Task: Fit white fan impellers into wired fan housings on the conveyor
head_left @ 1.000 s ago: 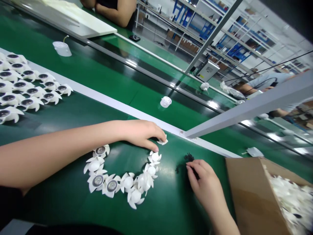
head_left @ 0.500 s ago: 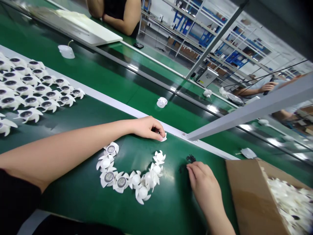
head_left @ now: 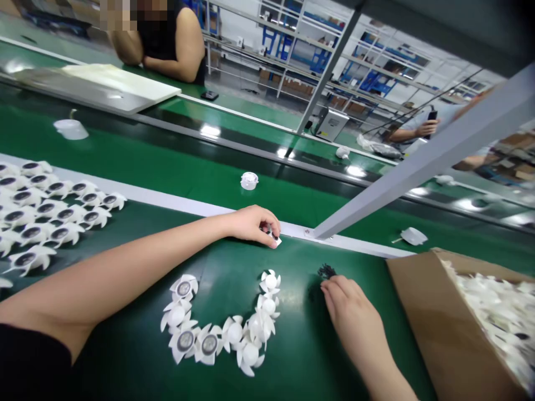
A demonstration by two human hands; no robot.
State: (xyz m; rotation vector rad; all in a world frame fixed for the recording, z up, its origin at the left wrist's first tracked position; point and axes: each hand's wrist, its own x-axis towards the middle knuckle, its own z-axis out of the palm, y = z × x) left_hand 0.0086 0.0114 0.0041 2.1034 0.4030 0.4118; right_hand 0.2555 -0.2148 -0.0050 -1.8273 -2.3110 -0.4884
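My left hand [head_left: 256,224] is closed on a small white fan impeller [head_left: 273,240], mostly hidden under the fingers, near the table's far rail. My right hand [head_left: 353,312] is at a clump of small black parts [head_left: 326,272]; its fingertips are pinched together there, and what they hold is hidden. Between and below the hands, several white fan impellers [head_left: 209,344] lie in a U-shaped row on the green table [head_left: 301,340]. Those on the left side show grey round hubs; those on the right show plain white domes.
Several rows of impellers [head_left: 45,209] cover the table at left. A cardboard box [head_left: 455,328] full of white impellers stands at right. A slanted metal post [head_left: 376,195] rises from the rail. White round parts [head_left: 249,180] lie on the green belt beyond. A person [head_left: 184,47] sits across.
The view has tilted and shifted. My left hand has turned slightly, and a dark spot now shows on the impeller in it. My right hand stays at the black clump.
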